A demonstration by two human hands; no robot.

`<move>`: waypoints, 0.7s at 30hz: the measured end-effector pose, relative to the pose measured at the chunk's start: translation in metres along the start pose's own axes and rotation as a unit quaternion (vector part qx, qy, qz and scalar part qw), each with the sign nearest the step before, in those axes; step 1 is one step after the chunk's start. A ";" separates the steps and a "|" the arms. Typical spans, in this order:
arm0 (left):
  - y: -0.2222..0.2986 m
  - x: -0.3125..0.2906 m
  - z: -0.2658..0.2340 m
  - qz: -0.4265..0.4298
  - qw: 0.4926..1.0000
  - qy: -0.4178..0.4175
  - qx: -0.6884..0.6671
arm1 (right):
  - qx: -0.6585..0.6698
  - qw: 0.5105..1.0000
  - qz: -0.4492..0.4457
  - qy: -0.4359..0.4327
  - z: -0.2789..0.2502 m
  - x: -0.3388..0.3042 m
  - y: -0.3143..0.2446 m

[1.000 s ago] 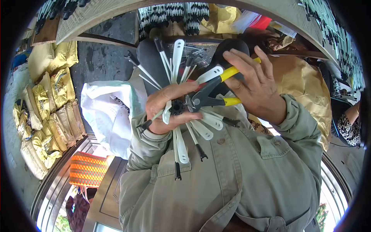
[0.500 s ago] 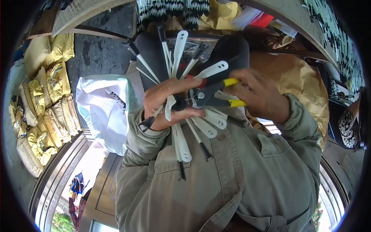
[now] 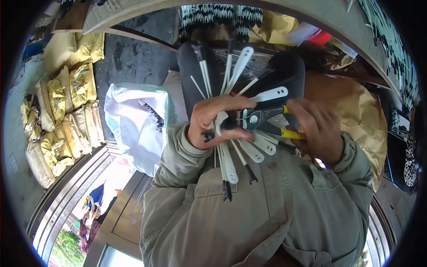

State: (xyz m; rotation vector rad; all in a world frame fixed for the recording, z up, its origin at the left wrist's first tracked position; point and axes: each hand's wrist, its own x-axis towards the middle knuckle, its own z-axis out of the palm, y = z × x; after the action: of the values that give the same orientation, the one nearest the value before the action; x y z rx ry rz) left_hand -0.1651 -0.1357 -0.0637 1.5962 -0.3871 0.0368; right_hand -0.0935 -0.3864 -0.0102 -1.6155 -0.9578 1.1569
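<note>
My left hand (image 3: pixel 213 116) is closed around the dark middle of a hub from which flat white strips with holes (image 3: pixel 240 66) and thin white rods with black forked ends (image 3: pixel 242 160) spread in all directions. My right hand (image 3: pixel 318 127) is on the yellow-ended handles of a pair of black pliers (image 3: pixel 262 119), its fingers slightly blurred. The handles are spread apart. The jaws sit between my left thumb and fingers, at the hub; what they touch is hidden there. A short white piece (image 3: pixel 220 122) stands up at the palm side of my left hand.
A white plastic bag (image 3: pixel 133 129) with black-tipped pieces lies to my left. Several golden packets (image 3: pixel 62 124) are stacked at the far left. Rows of white rods with black ends (image 3: pixel 222 20) hang ahead, near a curved table edge (image 3: pixel 284 11). Brown wrapping (image 3: pixel 347 115) lies at the right.
The whole view has shifted, so the scene sits further right. My right hand has shifted lower on the handles. The pliers' jaws remain at the hub in my left hand.
</note>
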 end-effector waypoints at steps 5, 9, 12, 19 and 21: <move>0.005 0.007 -0.011 -0.058 0.991 -0.116 -0.033 | 0.094 0.991 0.080 -0.053 0.001 -0.014 0.024; 0.000 0.004 -0.011 -0.012 0.989 -0.145 -0.030 | 0.404 0.908 0.062 -0.092 0.002 -0.004 0.017; 0.004 -0.001 -0.005 -0.031 0.997 -0.058 -0.030 | -0.041 0.996 -0.046 0.071 0.013 -0.005 0.009; 0.008 -0.009 0.013 -0.047 0.998 0.053 -0.001 | -0.444 0.853 -0.070 0.266 0.029 0.004 0.013; 0.009 -0.012 0.013 -0.047 0.997 0.064 0.011 | -0.473 0.829 -0.080 0.288 0.024 0.007 0.013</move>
State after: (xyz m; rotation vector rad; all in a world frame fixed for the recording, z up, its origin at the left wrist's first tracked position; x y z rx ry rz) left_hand -0.1811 -0.1463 -0.0592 1.6223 -0.2132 0.0709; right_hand -0.1141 -0.3782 -0.0281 -2.3834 -1.2903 -0.0546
